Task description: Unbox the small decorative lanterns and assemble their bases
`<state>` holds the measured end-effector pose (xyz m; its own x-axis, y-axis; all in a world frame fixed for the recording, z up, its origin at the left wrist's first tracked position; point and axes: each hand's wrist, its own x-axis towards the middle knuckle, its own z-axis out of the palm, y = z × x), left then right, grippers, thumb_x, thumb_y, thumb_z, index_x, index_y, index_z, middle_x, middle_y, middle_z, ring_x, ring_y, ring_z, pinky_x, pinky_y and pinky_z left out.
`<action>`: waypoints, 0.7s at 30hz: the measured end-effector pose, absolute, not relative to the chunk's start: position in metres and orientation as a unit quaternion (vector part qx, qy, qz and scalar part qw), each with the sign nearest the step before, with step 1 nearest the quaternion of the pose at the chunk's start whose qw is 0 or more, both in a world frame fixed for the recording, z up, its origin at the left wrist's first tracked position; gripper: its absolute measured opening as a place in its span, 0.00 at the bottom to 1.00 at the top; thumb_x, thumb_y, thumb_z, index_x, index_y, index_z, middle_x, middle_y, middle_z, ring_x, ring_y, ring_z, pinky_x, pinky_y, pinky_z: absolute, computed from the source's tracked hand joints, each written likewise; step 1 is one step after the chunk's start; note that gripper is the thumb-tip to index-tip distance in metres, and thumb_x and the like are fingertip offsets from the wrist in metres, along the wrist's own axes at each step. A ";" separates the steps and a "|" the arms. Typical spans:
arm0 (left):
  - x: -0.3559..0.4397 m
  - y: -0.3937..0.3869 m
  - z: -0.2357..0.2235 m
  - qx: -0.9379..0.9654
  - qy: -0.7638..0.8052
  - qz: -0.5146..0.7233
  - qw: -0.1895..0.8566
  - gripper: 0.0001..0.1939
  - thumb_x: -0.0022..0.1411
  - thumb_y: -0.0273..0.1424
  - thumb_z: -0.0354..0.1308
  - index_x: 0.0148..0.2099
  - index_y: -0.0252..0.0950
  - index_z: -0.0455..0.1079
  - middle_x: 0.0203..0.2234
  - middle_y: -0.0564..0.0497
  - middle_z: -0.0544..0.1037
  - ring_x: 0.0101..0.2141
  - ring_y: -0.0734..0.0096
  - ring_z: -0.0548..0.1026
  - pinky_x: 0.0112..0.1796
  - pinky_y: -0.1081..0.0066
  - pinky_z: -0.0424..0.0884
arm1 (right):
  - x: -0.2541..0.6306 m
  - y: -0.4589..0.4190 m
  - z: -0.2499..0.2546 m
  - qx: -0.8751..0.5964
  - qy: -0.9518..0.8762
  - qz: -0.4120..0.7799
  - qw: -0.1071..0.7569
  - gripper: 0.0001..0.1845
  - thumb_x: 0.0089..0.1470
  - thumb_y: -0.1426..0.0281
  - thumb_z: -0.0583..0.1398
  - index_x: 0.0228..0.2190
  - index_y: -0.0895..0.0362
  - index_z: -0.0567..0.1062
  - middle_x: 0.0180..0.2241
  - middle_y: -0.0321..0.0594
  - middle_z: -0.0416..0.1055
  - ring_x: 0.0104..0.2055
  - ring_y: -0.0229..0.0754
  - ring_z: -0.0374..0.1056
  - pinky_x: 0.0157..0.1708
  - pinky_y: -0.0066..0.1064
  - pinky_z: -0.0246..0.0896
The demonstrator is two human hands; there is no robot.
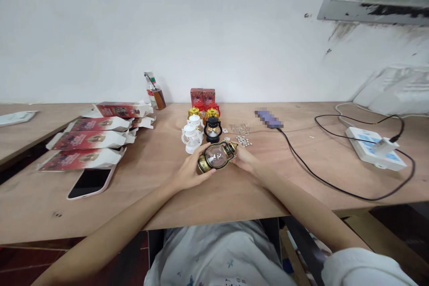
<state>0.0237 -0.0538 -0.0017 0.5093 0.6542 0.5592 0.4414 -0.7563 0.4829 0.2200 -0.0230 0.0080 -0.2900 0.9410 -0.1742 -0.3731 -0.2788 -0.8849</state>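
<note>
A small bronze-gold lantern point(217, 156) with a clear globe lies tilted between my hands, its top pointing right. My left hand point(189, 172) wraps round the base, thumb along the near side. At the lantern's top, my right hand point(245, 161) has its fingers closed, partly hidden behind the cap. Just beyond stand more small lanterns: white point(191, 138), black point(212, 129), gold point(212, 114) and red ones point(215, 106) at the back. Small round silvery pieces point(244, 141) and thin wire pieces point(240, 128) are spread to the right of the black lantern.
Two red boxes point(203, 96) stand behind the lanterns. Flattened red cartons point(89, 139) and a phone point(90, 182) lie at left, near a bottle point(156, 96). At right, a black cable point(301, 167) runs from a purple device point(270, 118) toward a white power strip point(375, 147).
</note>
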 end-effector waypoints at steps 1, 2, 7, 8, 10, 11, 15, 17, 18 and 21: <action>0.023 -0.054 -0.002 0.859 0.319 0.376 0.136 0.35 0.56 0.36 0.58 0.62 0.35 0.47 0.54 0.39 0.67 0.52 0.58 0.69 0.51 0.61 0.68 | 0.218 -0.023 0.006 -0.373 -0.378 0.709 0.464 0.01 0.43 0.71 0.59 0.24 0.54 0.72 0.23 0.31 0.71 0.25 0.34 0.63 0.27 0.26 0.58; 0.023 -0.053 -0.002 0.861 0.319 0.372 0.133 0.35 0.56 0.36 0.58 0.62 0.35 0.47 0.54 0.39 0.67 0.52 0.58 0.69 0.51 0.61 0.68 | 0.218 -0.023 0.005 -0.374 -0.378 0.708 0.464 0.02 0.43 0.71 0.59 0.24 0.54 0.73 0.23 0.31 0.71 0.25 0.34 0.63 0.27 0.26 0.58; 0.021 -0.051 -0.002 0.857 0.335 0.372 0.118 0.35 0.56 0.36 0.58 0.62 0.35 0.48 0.54 0.39 0.68 0.52 0.58 0.70 0.50 0.61 0.68 | 0.226 -0.015 0.005 -0.403 -0.399 0.639 0.519 0.04 0.41 0.68 0.63 0.23 0.56 0.74 0.23 0.31 0.71 0.24 0.32 0.62 0.24 0.24 0.53; 0.021 -0.050 -0.002 0.856 0.341 0.371 0.117 0.35 0.57 0.36 0.57 0.62 0.35 0.48 0.53 0.39 0.68 0.52 0.57 0.70 0.50 0.61 0.68 | 0.230 -0.012 0.005 -0.405 -0.401 0.620 0.540 0.07 0.41 0.66 0.64 0.23 0.56 0.75 0.22 0.32 0.70 0.23 0.32 0.61 0.23 0.24 0.52; 0.022 -0.049 -0.002 0.853 0.355 0.365 0.117 0.34 0.57 0.37 0.57 0.62 0.35 0.49 0.53 0.39 0.68 0.52 0.57 0.70 0.50 0.60 0.67 | 0.236 -0.007 0.007 -0.398 -0.395 0.586 0.585 0.11 0.40 0.62 0.65 0.22 0.57 0.74 0.20 0.32 0.68 0.22 0.31 0.59 0.22 0.25 0.51; 0.022 -0.049 -0.002 0.851 0.364 0.361 0.117 0.34 0.57 0.37 0.57 0.62 0.35 0.49 0.53 0.39 0.68 0.52 0.57 0.70 0.50 0.60 0.67 | 0.239 -0.006 0.009 -0.390 -0.387 0.575 0.606 0.11 0.39 0.62 0.66 0.21 0.57 0.74 0.20 0.32 0.68 0.22 0.32 0.59 0.23 0.25 0.51; 0.023 -0.048 -0.001 0.840 0.405 0.342 0.116 0.34 0.57 0.39 0.56 0.62 0.35 0.49 0.53 0.40 0.69 0.52 0.56 0.70 0.49 0.59 0.68 | 0.242 -0.010 0.017 -0.340 -0.364 0.576 0.648 0.11 0.37 0.63 0.67 0.20 0.56 0.72 0.24 0.33 0.69 0.27 0.33 0.63 0.28 0.27 0.57; 0.023 -0.049 0.000 0.833 0.428 0.330 0.116 0.33 0.57 0.40 0.55 0.62 0.36 0.49 0.52 0.41 0.70 0.51 0.56 0.71 0.48 0.59 0.69 | 0.240 -0.016 0.021 -0.303 -0.388 0.608 0.623 0.13 0.37 0.62 0.67 0.19 0.56 0.71 0.30 0.35 0.71 0.33 0.35 0.65 0.33 0.28 0.61; 0.023 -0.049 0.000 0.830 0.439 0.325 0.115 0.33 0.57 0.40 0.54 0.61 0.36 0.49 0.52 0.42 0.70 0.50 0.55 0.72 0.47 0.59 0.69 | 0.239 -0.018 0.023 -0.291 -0.408 0.622 0.601 0.14 0.37 0.62 0.68 0.18 0.56 0.71 0.33 0.36 0.72 0.36 0.37 0.66 0.34 0.29 0.61; 0.022 -0.049 0.001 0.825 0.455 0.318 0.109 0.32 0.57 0.40 0.54 0.61 0.37 0.49 0.50 0.44 0.72 0.48 0.55 0.73 0.45 0.60 0.70 | 0.234 -0.024 0.024 -0.293 -0.469 0.623 0.552 0.15 0.37 0.60 0.68 0.18 0.56 0.71 0.40 0.39 0.72 0.41 0.39 0.66 0.37 0.30 0.62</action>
<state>0.0222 -0.0486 0.0013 0.3838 0.8198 0.4251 0.6811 -0.5621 0.4691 0.2344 -0.0237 0.0240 -0.2174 0.9640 0.1530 -0.4132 0.0511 -0.9092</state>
